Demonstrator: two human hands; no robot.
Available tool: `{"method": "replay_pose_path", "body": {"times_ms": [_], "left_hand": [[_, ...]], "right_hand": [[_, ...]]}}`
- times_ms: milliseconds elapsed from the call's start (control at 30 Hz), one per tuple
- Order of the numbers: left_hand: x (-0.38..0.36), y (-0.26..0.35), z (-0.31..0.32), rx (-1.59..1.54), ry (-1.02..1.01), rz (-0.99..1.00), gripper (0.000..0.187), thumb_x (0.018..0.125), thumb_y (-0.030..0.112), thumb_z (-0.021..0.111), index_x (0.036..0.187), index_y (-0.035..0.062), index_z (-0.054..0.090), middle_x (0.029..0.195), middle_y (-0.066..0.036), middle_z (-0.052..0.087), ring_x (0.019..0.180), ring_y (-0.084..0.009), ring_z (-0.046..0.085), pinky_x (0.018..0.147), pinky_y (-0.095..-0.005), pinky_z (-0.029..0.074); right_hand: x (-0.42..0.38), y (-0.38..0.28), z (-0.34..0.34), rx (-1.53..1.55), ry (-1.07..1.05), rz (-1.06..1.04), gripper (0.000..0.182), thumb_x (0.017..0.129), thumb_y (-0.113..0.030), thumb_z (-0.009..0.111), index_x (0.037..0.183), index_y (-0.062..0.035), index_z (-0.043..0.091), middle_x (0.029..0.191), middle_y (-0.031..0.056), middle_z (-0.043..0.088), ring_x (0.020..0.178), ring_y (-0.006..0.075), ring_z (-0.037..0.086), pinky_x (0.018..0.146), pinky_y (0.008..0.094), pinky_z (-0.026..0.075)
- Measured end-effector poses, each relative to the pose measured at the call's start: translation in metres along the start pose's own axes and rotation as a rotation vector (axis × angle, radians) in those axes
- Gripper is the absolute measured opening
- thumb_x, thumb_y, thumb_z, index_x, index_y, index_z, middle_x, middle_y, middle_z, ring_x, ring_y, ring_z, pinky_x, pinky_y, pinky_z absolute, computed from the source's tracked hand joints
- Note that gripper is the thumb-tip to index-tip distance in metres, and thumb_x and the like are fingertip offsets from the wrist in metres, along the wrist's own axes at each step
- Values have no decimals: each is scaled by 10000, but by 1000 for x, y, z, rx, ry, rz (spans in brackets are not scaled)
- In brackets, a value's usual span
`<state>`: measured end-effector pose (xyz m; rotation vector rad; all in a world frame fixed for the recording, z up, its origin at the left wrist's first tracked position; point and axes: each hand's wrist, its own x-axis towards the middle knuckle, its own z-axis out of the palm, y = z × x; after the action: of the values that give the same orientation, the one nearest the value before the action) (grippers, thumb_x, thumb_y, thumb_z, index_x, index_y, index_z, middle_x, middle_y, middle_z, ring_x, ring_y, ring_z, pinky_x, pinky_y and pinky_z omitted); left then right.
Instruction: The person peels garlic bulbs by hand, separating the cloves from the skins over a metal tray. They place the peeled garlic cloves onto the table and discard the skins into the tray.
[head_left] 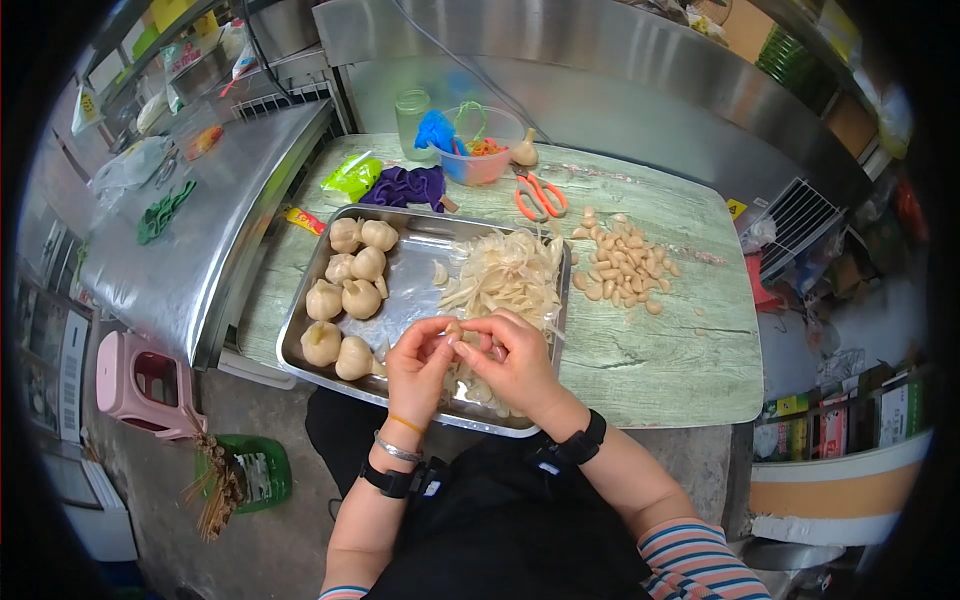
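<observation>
Over the front of a metal tray (415,222), my left hand (418,362) and my right hand (512,358) meet at the fingertips. Both pinch a small garlic clove (454,328) between them. Whole garlic bulbs (340,300) stand along the tray's left side. Papery garlic skins (505,270) are heaped on its right side, partly behind my right hand. One loose clove (440,273) lies in the tray's middle. To the right of the tray, a pile of peeled cloves (625,262) rests on the green wood-patterned table (690,350).
Behind the tray are orange-handled scissors (541,198), a clear plastic bowl (480,165), a glass jar (412,125), a purple cloth (405,187) and a garlic bulb (525,150). A steel counter (215,225) stands left, with a pink stool (150,385) and green bin (262,472) below.
</observation>
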<state>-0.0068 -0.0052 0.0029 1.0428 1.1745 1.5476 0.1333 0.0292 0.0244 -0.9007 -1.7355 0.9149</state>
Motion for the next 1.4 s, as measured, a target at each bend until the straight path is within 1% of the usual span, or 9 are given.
{"method": "replay_pose_path", "body": {"times_ms": [167,300,333,400,467,567,767,1033,1400], "left_hand": [[-2,-9,-2,219,-51,57,197,890,54,617,1079,1,602,956,-43,646,823,-105,625,720,-238,522],[-4,10,1,-95,-59,-26,193,887,37,613,1076,2,603,970,-46,633,814,-120,620,728,-237,513],[-4,12,0,-197,-54,-61,192,885,31,612,1075,3,603,976,-46,629,812,-121,612,740,-234,507],[-1,6,-2,-142,-32,24,190,891,54,608,1074,6,602,995,-52,628,830,-120,606,743,-237,496],[-1,3,-3,-90,-10,107,189,897,77,604,1074,9,601,1014,-59,627,848,-120,600,747,-239,485],[-1,3,-2,-143,19,55,210,879,31,619,1087,4,605,1031,-42,607,855,-109,584,782,-231,486],[0,2,-6,-10,-33,38,198,885,44,614,1078,0,626,1022,-37,595,845,-101,582,775,-228,487],[1,0,-5,140,-20,143,171,894,40,593,1045,-10,655,1047,-62,572,847,-110,590,772,-231,496],[0,5,-3,221,-126,88,160,887,32,596,1027,3,669,1009,-67,587,811,-117,596,731,-227,496]], "right_hand": [[-1,7,-1,29,60,21,81,780,-39,662,848,-22,621,740,55,542,600,144,501,521,246,396],[-1,17,5,-1,149,72,45,786,-3,631,820,-17,604,739,57,544,618,133,505,524,247,396],[0,22,5,-119,143,85,59,782,7,625,834,-18,612,738,47,539,620,121,495,526,242,390],[1,23,4,-237,137,98,78,778,17,619,848,-18,620,736,37,535,623,109,486,527,237,384],[2,19,1,-93,127,-23,111,784,-1,630,891,-25,646,735,17,527,627,91,470,538,225,373],[2,-1,-7,120,26,13,133,799,-41,652,930,-28,667,729,10,518,628,88,466,553,222,373],[0,14,-7,208,-38,74,123,825,-95,671,915,-10,674,770,13,587,645,86,482,576,222,387],[-1,15,-9,184,-81,159,104,815,-91,684,874,-6,672,751,7,595,611,68,462,553,217,379],[-2,18,-11,195,-78,257,92,787,-60,692,775,-7,617,676,-36,519,607,31,429,547,197,361]]}}
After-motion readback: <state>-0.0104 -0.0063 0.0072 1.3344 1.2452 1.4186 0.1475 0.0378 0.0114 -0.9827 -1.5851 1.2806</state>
